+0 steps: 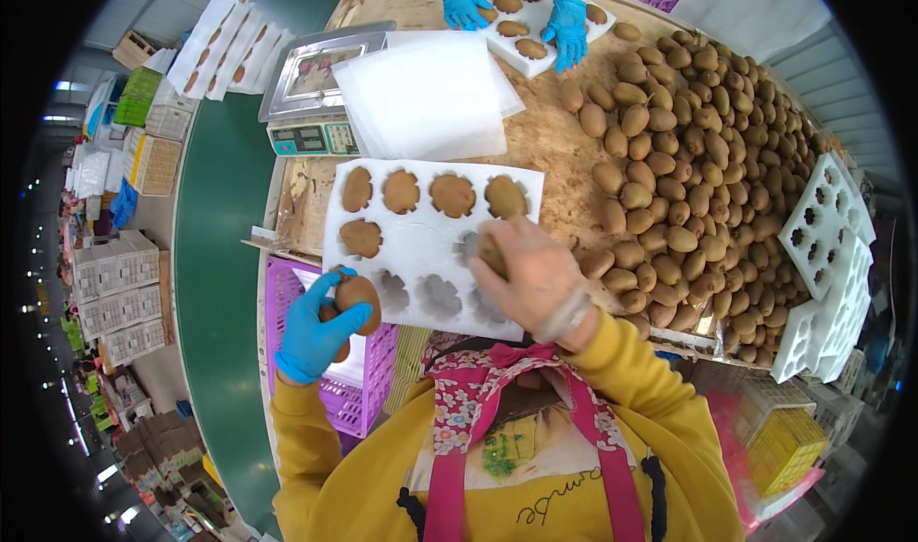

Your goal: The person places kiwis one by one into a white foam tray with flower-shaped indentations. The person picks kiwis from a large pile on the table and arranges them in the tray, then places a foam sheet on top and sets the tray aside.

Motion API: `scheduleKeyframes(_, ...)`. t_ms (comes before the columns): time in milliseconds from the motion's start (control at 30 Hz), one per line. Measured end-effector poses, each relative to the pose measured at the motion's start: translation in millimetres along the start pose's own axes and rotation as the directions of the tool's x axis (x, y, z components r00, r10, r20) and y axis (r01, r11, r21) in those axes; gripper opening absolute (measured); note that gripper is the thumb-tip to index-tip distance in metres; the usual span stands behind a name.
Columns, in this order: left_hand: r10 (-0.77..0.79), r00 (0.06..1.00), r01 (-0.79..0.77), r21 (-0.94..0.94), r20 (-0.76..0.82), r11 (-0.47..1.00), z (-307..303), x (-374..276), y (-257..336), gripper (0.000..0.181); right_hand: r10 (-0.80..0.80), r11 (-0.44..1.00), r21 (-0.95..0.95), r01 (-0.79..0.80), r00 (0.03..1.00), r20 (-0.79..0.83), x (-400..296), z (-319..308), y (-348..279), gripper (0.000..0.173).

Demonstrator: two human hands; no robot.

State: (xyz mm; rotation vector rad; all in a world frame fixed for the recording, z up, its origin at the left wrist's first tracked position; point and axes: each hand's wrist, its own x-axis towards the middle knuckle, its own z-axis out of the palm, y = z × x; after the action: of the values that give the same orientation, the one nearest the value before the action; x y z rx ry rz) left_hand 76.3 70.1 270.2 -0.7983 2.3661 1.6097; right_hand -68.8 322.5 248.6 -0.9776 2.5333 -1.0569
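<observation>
A white foam tray (423, 262) with cut-out hollows lies on the wooden table before me. Kiwifruit (452, 195) fill its far row, and one more kiwifruit (361, 238) sits at the left of the middle row. In the near row the visible hollows (438, 295) hold nothing. My left hand (313, 330), in a blue glove, grips a few kiwifruit (358, 304) beside the tray's near left corner. My right hand (531, 273), ungloved and blurred, has a kiwifruit (492, 256) in its fingers over the right hollow of the middle row.
A large heap of kiwifruit (688, 183) covers the table's right side. White sheets (430, 97) lie against a scale (315, 136). Opposite, another person's gloved hands (566, 29) work at a second foam tray (531, 65). Left are a purple crate (380, 377) and a green conveyor belt (215, 255).
</observation>
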Motion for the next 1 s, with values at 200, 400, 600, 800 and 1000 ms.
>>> scheduleKeyframes(200,0.124,0.992,-0.127,0.255,0.029,0.959,9,0,-31,0.052,-0.214,0.934,-0.279,0.223,0.975,0.063,24,59,25,0.053)
scheduleKeyframes(400,0.257,0.962,-0.268,0.461,0.087,0.846,3,13,-24,0.051,-0.284,0.809,-0.391,0.439,0.874,0.395,34,48,29,0.056)
scheduleKeyframes(600,0.201,0.977,-0.198,0.685,0.077,0.701,23,25,-17,0.052,-0.250,0.808,-0.416,0.416,0.883,0.398,35,49,24,0.058)
scheduleKeyframes(800,0.285,0.931,-0.334,0.849,0.229,0.410,34,31,-7,0.056,-0.234,0.830,-0.412,0.375,0.906,0.352,31,54,27,0.057)
scheduleKeyframes(1000,0.272,0.942,-0.302,0.846,0.195,0.439,31,40,-15,0.057,-0.276,0.849,-0.376,0.371,0.918,0.283,30,57,32,0.059)
